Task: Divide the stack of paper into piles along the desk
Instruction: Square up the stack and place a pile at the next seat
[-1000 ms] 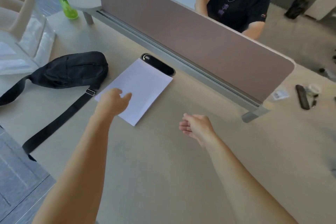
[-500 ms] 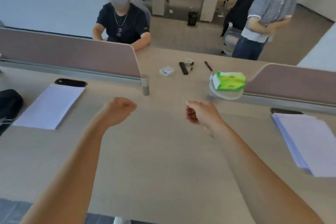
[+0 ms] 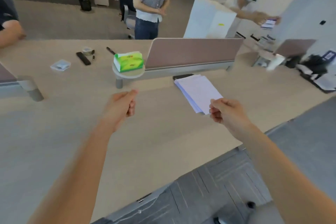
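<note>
A stack of white paper (image 3: 197,91) lies on the beige desk (image 3: 163,142), right of centre and just in front of the divider. My right hand (image 3: 227,112) hovers at the stack's near corner and covers it, fingers curled. Whether it pinches the sheets cannot be made out. My left hand (image 3: 123,104) floats above bare desk to the left of the stack, curled into a loose fist with nothing in it.
A green tissue box (image 3: 129,61) sits on a small round shelf beside the mauve divider (image 3: 192,52). A dark phone (image 3: 182,76) lies behind the stack. Remote (image 3: 83,58), tape roll (image 3: 87,50) and plastic case (image 3: 60,65) lie far left. People stand beyond. The desk edge runs diagonally at lower right.
The view has swung right, away from the sheet pile at the left. The paper stack has come to centre right, and my right hand has reached its near corner.
</note>
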`<action>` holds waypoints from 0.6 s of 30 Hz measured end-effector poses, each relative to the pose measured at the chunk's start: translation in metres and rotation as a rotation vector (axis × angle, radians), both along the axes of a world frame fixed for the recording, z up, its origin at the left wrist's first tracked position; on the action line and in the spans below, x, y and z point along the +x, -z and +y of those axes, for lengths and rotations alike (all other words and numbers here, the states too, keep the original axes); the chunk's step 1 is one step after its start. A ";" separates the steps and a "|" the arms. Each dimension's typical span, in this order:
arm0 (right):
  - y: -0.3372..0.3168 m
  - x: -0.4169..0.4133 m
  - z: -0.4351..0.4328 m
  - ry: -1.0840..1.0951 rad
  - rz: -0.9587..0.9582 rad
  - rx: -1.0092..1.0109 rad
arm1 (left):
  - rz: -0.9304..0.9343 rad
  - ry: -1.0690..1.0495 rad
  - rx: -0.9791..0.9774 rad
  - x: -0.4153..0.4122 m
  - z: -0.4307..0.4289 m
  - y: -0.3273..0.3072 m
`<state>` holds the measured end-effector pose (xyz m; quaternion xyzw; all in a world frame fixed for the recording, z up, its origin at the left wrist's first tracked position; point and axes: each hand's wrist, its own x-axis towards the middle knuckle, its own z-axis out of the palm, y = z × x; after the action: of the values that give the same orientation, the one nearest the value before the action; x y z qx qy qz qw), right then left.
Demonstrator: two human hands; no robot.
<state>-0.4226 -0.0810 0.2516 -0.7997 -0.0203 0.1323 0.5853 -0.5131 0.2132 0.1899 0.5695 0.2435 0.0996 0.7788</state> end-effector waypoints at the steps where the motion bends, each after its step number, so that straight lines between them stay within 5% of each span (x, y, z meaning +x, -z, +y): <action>1: 0.000 0.005 -0.015 0.007 0.002 0.000 | 0.008 0.033 -0.012 0.008 -0.011 0.002; 11: 0.035 0.098 -0.161 0.062 0.036 0.084 | 0.155 0.142 0.082 0.133 -0.142 0.022; 18: 0.045 0.204 -0.239 0.085 0.257 0.276 | 0.143 -0.086 -0.236 0.211 -0.237 0.015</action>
<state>-0.2185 -0.3197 0.2062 -0.6886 0.0703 0.2044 0.6921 -0.3018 -0.0234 0.1746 0.4687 0.3326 0.0625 0.8159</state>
